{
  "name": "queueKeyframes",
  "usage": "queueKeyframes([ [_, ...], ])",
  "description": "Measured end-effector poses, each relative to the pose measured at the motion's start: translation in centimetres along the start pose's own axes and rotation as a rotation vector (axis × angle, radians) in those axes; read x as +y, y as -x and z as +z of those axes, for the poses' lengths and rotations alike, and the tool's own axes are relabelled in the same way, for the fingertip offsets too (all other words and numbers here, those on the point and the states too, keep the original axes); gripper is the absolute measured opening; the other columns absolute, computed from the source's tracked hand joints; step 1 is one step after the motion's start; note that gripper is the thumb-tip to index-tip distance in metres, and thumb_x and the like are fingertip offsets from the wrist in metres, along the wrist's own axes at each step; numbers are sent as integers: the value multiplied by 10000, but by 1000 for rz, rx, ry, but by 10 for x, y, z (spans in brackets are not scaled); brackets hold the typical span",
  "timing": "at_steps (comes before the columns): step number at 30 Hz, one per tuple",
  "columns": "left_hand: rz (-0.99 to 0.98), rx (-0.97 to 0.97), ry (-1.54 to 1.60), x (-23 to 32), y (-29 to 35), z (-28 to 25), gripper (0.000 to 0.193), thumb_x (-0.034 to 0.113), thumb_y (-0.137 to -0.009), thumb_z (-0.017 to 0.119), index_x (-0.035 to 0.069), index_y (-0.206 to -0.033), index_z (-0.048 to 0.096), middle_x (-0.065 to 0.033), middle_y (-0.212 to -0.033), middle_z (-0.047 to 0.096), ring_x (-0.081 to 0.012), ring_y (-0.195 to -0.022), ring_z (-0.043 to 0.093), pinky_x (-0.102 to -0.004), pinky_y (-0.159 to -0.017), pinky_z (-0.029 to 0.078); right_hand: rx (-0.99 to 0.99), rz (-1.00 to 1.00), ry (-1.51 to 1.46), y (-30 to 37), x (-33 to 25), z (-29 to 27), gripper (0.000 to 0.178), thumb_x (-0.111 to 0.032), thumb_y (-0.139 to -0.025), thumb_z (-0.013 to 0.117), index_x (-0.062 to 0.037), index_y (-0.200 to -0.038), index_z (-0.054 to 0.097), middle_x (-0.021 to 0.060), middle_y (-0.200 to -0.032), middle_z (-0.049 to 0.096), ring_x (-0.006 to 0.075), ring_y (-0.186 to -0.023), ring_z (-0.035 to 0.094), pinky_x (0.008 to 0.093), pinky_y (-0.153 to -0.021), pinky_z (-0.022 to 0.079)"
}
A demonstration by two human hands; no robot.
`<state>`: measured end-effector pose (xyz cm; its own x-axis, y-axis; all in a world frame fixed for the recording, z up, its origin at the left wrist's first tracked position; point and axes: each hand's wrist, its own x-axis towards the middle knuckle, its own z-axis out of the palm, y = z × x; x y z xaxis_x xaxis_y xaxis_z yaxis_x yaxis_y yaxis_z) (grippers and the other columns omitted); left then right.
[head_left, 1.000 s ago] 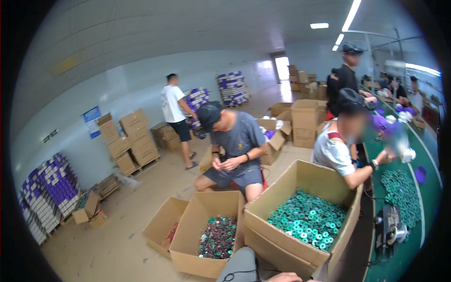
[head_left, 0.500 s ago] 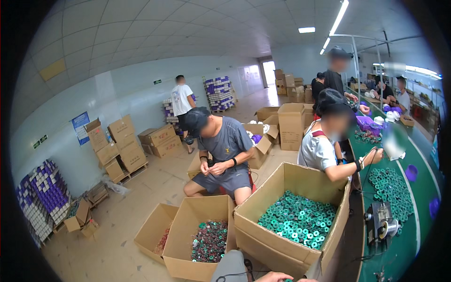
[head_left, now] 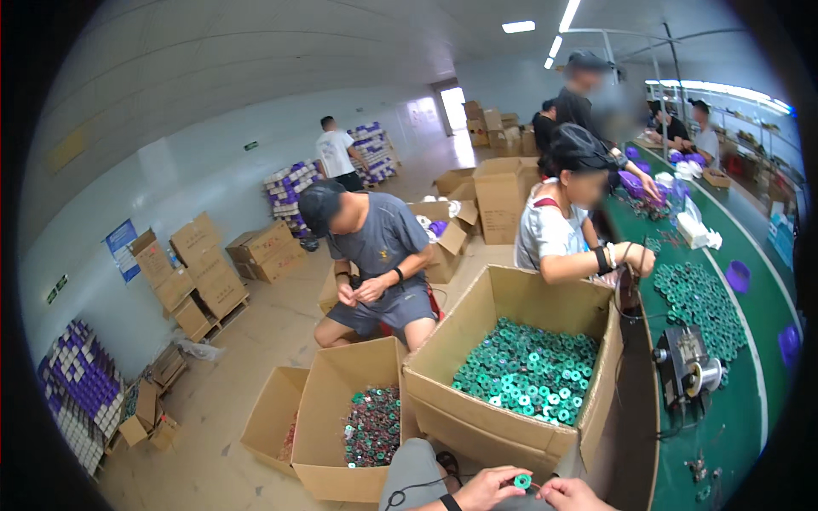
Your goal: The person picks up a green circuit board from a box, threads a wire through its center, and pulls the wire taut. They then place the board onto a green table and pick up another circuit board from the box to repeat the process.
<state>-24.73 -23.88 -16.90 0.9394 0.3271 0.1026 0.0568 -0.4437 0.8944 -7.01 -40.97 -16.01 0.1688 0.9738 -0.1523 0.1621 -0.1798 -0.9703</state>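
My left hand (head_left: 492, 488) is closed at the bottom edge of the picture. Its fingertips grip a small green ring-shaped part (head_left: 522, 482) with a hole in its middle. Just right of it, my right hand (head_left: 569, 495) is pinched on a thin red wire (head_left: 536, 486) that runs to the ring part. Both hands are above my lap, in front of a large cardboard box (head_left: 477, 415) filled with similar green ring parts (head_left: 528, 375). A dark cord (head_left: 413, 488) trails by my left wrist.
Left of the big box stands a cardboard box (head_left: 345, 483) holding green parts with red wires. Beside it sits a smaller box (head_left: 264, 434). On the right, a green workbench (head_left: 673, 294) carries a wire-spool device (head_left: 688, 370) and loose rings. Co-workers sit ahead, one (head_left: 375, 247) beyond the boxes.
The view has shifted, and both my hands now show more fully, with the ring part and red wire visible between them. The person at the bench has lowered a hand with a cord.
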Motion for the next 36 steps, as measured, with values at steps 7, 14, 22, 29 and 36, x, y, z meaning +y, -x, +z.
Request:
queueKeyframes([
  [7,101,80,-132,24,-16,-23,338,113,-797,786,22,-1110,694,-138,-1067,715,-319,-985,672,-397,-870,534,54,-89,-28,-10,-31,-10,240,-181,-1022,529,-35,-926,693,31,-818,680,113,-766,606,289,-699,493],
  [14,139,14,-126,28,-28,-15,368,66,-780,789,15,-1129,684,-132,-1037,721,-314,-962,677,-379,-842,538,96,-99,-215,-17,-21,-13,186,-77,-944,539,-22,-918,715,-7,-774,674,69,-702,562,260,-636,448],
  [22,123,-20,-75,25,-12,-5,363,150,-863,734,28,-1199,666,-151,-1054,698,-327,-991,664,-408,-876,535,-60,-140,-89,10,-22,0,196,-72,-951,543,-53,-900,731,16,-825,709,86,-769,619,273,-703,500],
  [29,216,-11,-120,24,-15,-8,353,140,-891,711,19,-1216,647,-160,-1063,695,-333,-984,660,-405,-873,529,-46,-47,-36,11,-33,0,214,-77,-975,550,-66,-936,760,-32,-796,674,22,-727,538,206,-658,438],
  [36,223,-4,-101,22,-23,-10,344,154,-902,710,26,-1215,648,-151,-1058,699,-328,-970,663,-406,-876,530,-36,126,30,5,-36,-6,212,-121,-977,563,-97,-957,772,-64,-668,615,18,-622,508,219,-582,432],
])
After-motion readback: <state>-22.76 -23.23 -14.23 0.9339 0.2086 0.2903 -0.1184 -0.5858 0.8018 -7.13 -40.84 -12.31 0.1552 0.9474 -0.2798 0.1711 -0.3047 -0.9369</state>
